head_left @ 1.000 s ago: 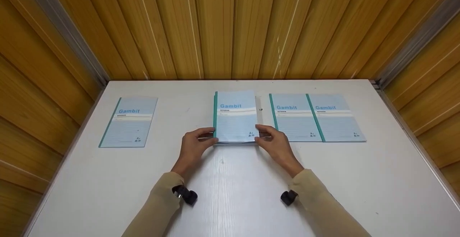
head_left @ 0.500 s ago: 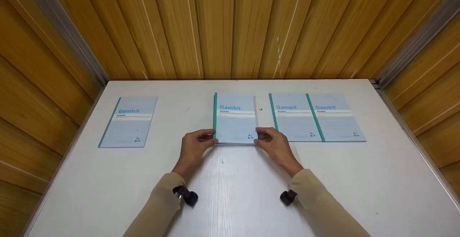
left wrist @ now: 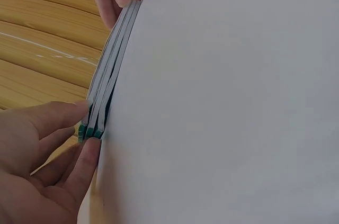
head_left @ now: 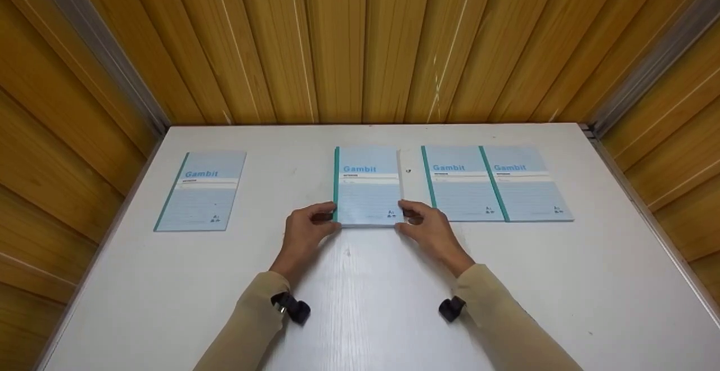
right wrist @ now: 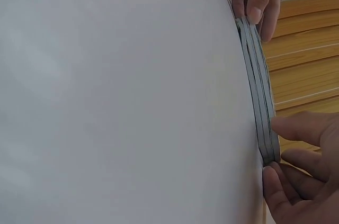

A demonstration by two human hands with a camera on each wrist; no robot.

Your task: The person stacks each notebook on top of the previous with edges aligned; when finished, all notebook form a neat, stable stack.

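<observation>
A stack of light-blue notebooks (head_left: 368, 197) with green spines lies at the middle of the table, its near edge facing me. My left hand (head_left: 306, 230) holds the stack's near left corner, thumb at the front edge and fingers at the spine side. At the near right corner, my right hand (head_left: 432, 230) grips in the same way. In the left wrist view, the layered notebooks (left wrist: 108, 70) show green spine ends beside my left fingertips (left wrist: 91, 147). The right wrist view shows the notebooks' page edges (right wrist: 258, 91) next to my right thumb and fingers.
One notebook (head_left: 199, 191) lies apart on the left of the white table (head_left: 349, 292). To the right, two notebook covers (head_left: 461, 185) lie side by side, close to my right hand. Wood-patterned walls (head_left: 360, 45) rise behind and beside the table.
The top notebook has shifted slightly toward me and down, so its edges now line up more closely with those beneath. Both hands stay at the near corners, with small finger shifts.
</observation>
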